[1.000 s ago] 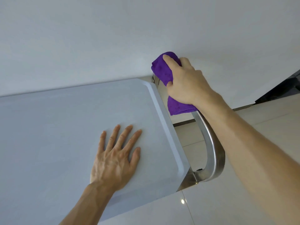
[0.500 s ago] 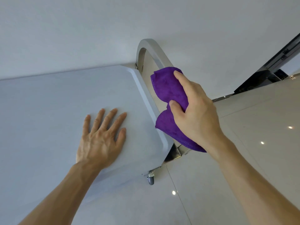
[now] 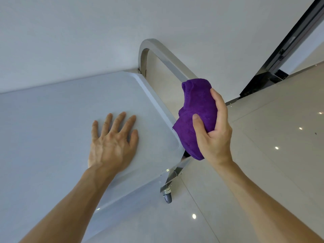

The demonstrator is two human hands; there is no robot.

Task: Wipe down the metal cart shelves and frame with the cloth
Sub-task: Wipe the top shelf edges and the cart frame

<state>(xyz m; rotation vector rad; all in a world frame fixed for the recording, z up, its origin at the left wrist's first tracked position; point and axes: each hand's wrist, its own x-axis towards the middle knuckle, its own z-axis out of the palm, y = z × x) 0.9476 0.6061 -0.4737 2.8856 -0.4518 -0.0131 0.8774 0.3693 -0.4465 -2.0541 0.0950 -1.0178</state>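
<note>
Our right hand (image 3: 213,135) is wrapped around a bunched purple microfibre cloth (image 3: 197,109), with the thumb across the front of it and the other fingers curled behind, and it holds this cloth over the polished metal handle bar (image 3: 163,55) of the cart. The cloth covers the lower stretch of that bar, just beside the right edge of the pale grey top shelf (image 3: 52,120); we cannot tell how firmly it presses on the metal under it. The bare part of the bar rises from the cloth and bends down to the far corner of the shelf. Our left hand (image 3: 112,144) lies flat on the top shelf, palm down, fingers straight and a little spread, and it holds nothing. Under the near corner of the shelf we see a shiny metal bracket (image 3: 175,171) and one small grey caster wheel (image 3: 167,196) standing on the glossy cream tiled floor (image 3: 271,155). Behind the cart there is a plain white wall (image 3: 87,32), and at the upper right a dark metal door frame (image 3: 289,37).
</note>
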